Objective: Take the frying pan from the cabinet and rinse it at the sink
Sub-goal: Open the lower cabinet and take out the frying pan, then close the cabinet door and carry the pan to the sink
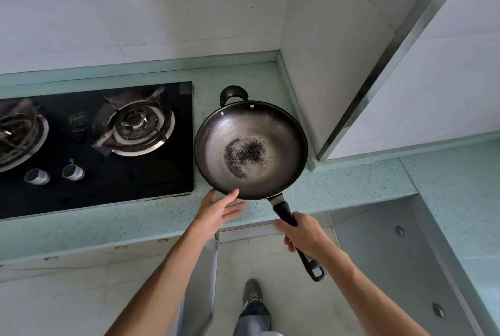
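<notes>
Head view: looking down on a pale green speckled worktop (338, 189) that turns a corner, with white walls behind it and to the right.
Hob: black glass gas hob (135, 181) set into the worktop at left; the small mark between its burners is too blurred to read.
Sink: grey basin (392, 254) sunk in at lower right, apart from the pan.
Frying pan: dark frying pan (251, 146) fills the strip between the hob's right edge and the wall, with dark specks in its middle.
Cabinet door: cabinet door (208, 281) stands open under the worktop's front edge.
Right hand: right hand (305, 233) is wrapped round the long black handle (284, 214).
Left hand: left hand (219, 209) has straight fingers, their tips at the pan's near rim.
</notes>
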Demonstrator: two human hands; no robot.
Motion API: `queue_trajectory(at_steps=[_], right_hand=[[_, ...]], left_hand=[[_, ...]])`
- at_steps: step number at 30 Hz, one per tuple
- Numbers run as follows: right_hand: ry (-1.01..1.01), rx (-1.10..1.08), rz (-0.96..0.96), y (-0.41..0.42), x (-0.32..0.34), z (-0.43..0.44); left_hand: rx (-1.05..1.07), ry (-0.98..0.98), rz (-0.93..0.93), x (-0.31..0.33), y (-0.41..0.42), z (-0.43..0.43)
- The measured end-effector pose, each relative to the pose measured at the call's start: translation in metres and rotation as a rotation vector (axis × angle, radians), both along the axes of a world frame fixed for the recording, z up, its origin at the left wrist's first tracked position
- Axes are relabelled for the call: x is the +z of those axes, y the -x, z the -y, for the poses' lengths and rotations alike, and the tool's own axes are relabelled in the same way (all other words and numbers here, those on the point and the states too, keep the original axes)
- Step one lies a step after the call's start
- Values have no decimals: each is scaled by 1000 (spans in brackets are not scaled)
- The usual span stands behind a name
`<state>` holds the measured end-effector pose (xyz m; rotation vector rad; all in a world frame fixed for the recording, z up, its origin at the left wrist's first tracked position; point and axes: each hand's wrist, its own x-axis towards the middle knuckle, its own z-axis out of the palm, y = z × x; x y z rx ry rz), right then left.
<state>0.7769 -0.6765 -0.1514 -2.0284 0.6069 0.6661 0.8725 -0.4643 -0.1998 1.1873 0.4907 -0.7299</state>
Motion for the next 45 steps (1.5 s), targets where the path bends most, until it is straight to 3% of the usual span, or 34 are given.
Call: queue_trajectory(at_steps=[3, 6, 8, 10, 12, 14, 17, 22, 27, 29, 34, 39, 41, 43, 45], right_hand=[[193, 85, 71, 10, 5, -5], [466, 250, 206, 35, 6, -19], [627, 296, 347, 54, 5, -30], [682, 348, 494, 72, 4, -42], [633, 446, 608, 92, 1, -58], [510, 556, 625, 114, -6, -77], [350, 672, 484, 143, -24, -105], [136, 610, 104, 186, -61, -130], [-27, 426, -127, 213, -104, -144], [-4, 358, -182, 216, -116, -145], [316, 215, -78, 199, -130, -94], [339, -49, -93, 188, -127, -33], [179, -242, 0, 176, -116, -14], [-151, -536, 58, 152, -95, 5], [-470, -671, 67, 125, -69, 20]], left_hand=[[13, -236, 79, 3, 25, -11], [43, -672, 402, 1, 70, -34], [47, -899, 521, -8, 107, -57], [22, -1072, 497, -26, 140, -83], [-58, -1133, 314, -42, 171, -102], [-190, -1087, 77, -53, 196, -112], [-298, -965, -34, -65, 217, -119], [-83, -770, -110, -59, 221, -110], [138, -341, -251, -56, 233, -72], [222, -202, -287, -55, 231, -53], [346, 9, -330, -66, 207, -15], [425, 246, -366, -70, 172, 30], [476, 314, -366, -68, 154, 48], [540, 354, -380, -67, 141, 59], [606, 406, -420, -66, 136, 63]])
